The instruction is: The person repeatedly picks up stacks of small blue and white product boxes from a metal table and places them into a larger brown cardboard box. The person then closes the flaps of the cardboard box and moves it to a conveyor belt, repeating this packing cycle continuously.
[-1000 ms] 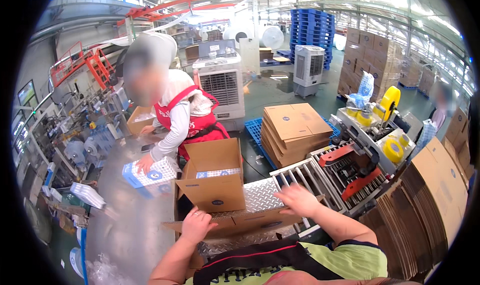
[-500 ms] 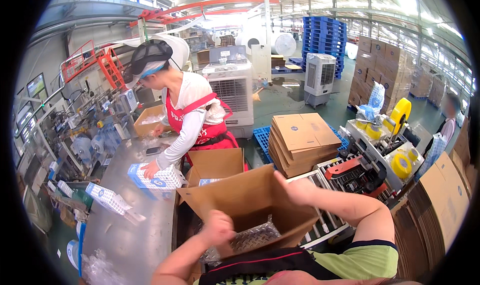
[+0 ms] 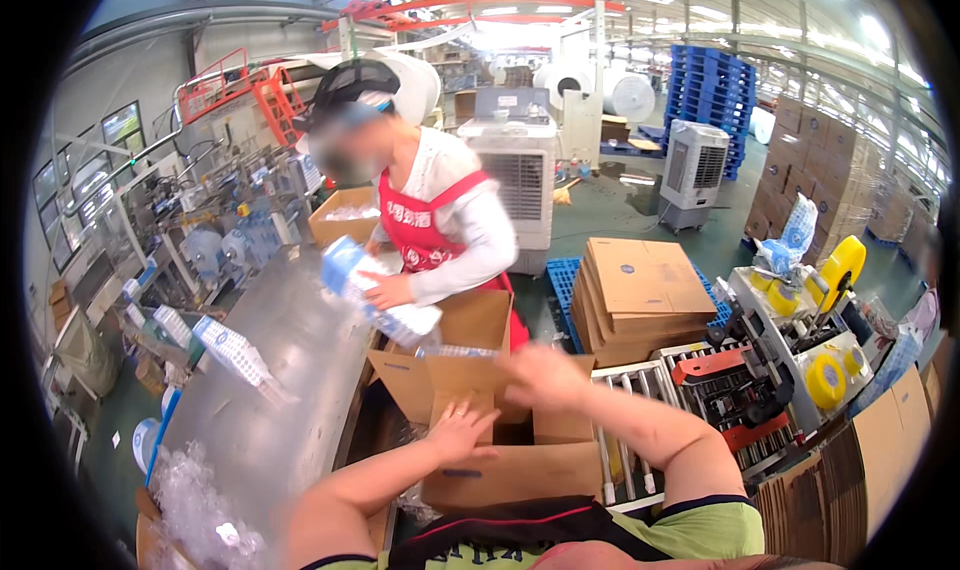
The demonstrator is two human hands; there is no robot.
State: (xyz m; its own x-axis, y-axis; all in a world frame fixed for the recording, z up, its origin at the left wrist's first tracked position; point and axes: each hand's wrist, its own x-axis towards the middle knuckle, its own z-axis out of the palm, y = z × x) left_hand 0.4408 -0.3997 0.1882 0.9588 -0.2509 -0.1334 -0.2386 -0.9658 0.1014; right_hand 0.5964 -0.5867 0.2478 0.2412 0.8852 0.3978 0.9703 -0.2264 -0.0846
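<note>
In front of me stands an opened brown cardboard box [image 3: 515, 473], its flaps at different angles. My left hand [image 3: 462, 433] lies with fingers spread against an inner flap on the box's left side. Above the far right part of the box is my right hand [image 3: 545, 377], smeared by motion, so its fingers are unclear. Just beyond stands a second cardboard box [image 3: 472, 320] with blue-and-white packs partly visible inside. Over that box a co-worker in a red apron [image 3: 425, 232] holds a tilted blue-and-white pack [image 3: 352, 270].
A metal table [image 3: 290, 345] runs along the left, with another pack [image 3: 228, 347] and crumpled clear plastic [image 3: 200, 505]. At the right are a roller conveyor [image 3: 630, 435], a taping machine with yellow tape rolls [image 3: 825, 380] and stacked flat cartons [image 3: 640, 280].
My box has gone from tilted and wide open to having flaps folded about its opening. My left hand has opened onto a flap. The co-worker has lifted a pack off the table.
</note>
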